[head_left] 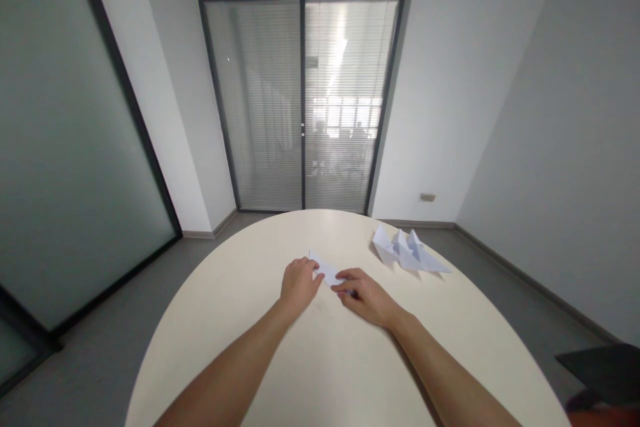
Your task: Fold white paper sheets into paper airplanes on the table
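Note:
A small piece of folded white paper (326,271) lies on the pale round table (225,320), between my two hands. At its left end, my left hand (300,282) grips the edge, with the thumb toward the near side. My right hand (363,293) has its fingers curled onto the paper's right end, and part of the paper is hidden under them. Farther right on the table stand several folded paper boats (403,252), set close together in a row.
Beyond the table is a glass door (303,107) with blinds in a dark frame. A frosted glass panel (75,147) stands at the left. At the lower right, a dark chair-like object (605,370) sits beside the table's edge.

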The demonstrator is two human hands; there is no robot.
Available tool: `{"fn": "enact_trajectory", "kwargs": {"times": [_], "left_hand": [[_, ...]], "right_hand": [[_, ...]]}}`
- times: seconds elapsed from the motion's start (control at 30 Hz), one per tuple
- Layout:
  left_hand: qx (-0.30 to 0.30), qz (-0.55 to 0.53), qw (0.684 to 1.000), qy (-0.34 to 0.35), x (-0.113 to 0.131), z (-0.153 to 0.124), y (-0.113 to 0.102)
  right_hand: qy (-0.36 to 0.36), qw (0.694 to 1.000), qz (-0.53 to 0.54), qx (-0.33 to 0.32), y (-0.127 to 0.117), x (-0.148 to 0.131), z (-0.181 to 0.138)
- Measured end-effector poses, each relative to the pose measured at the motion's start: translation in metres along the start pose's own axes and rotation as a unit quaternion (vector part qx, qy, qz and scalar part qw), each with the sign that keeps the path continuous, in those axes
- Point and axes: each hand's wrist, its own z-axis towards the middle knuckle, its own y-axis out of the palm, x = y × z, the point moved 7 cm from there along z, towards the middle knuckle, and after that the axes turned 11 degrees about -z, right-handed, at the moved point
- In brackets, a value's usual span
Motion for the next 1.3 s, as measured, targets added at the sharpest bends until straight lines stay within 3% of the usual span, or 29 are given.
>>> {"fn": "enact_trajectory", "kwargs": {"times": [0.27, 0.57, 0.77, 1.0, 1.3], "left_hand": [[0.029, -0.013, 0.999, -0.037, -0.013, 0.003, -0.004], [0.019, -0.020, 0.999, 0.030, 0.007, -0.006, 0.000], [0.024, -0.026, 0.999, 0.013, 0.005, -0.006, 0.000], [0.022, -0.040, 0.999, 0.018, 0.005, -0.006, 0.001], [-0.014, -0.086, 0.994, 0.068, 0.013, -0.009, 0.005]], "right_hand": [[0.019, 1.000, 0.019, 0.001, -0.002, 0.003, -0.002], [0.048, 0.998, -0.034, 0.000, 0.001, 0.006, 0.001], [0.146, 0.982, -0.115, 0.021, -0.011, 0.017, 0.000], [0.190, 0.980, -0.050, 0.019, -0.006, 0.028, -0.003], [0.148, 0.989, 0.003, 0.019, -0.006, 0.032, -0.006]]}}
